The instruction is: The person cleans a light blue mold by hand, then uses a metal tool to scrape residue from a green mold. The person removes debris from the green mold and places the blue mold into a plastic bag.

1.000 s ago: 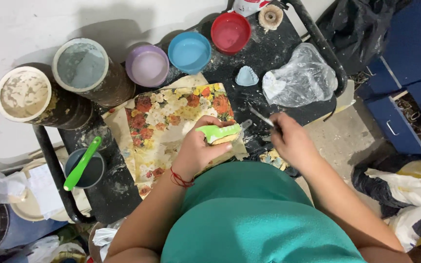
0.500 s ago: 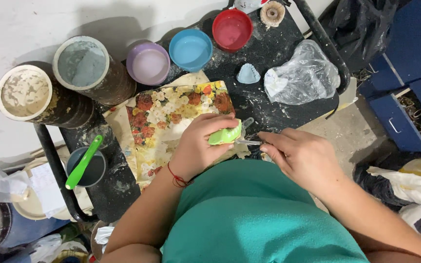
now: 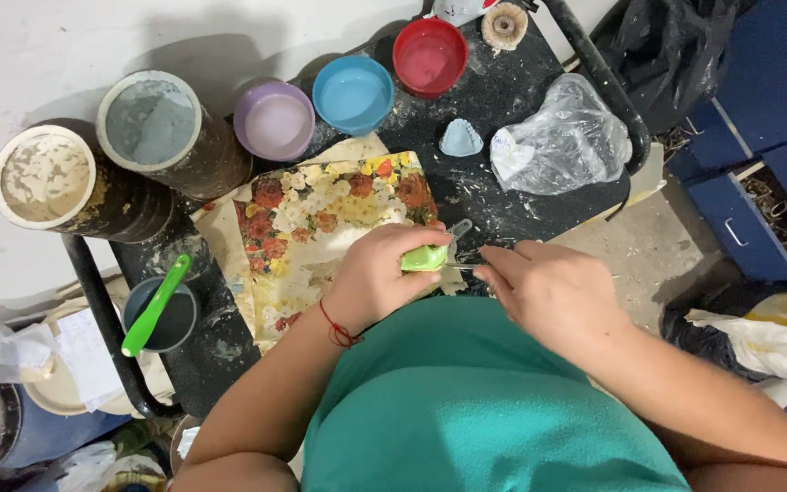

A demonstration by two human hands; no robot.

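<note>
Gripping a small green piece with left hand fingers closed around it, at the table's near edge, just beside the floral sheet. Right hand fingers pinched on a thin metal tool, tip touching the green piece.

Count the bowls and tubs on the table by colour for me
Purple bowl: 1
Blue bowl: 1
Red bowl: 1
Grey-filled tub: 1
Cream-crusted tub: 1
Dark cup with green tool: 1
Total: 6
</note>
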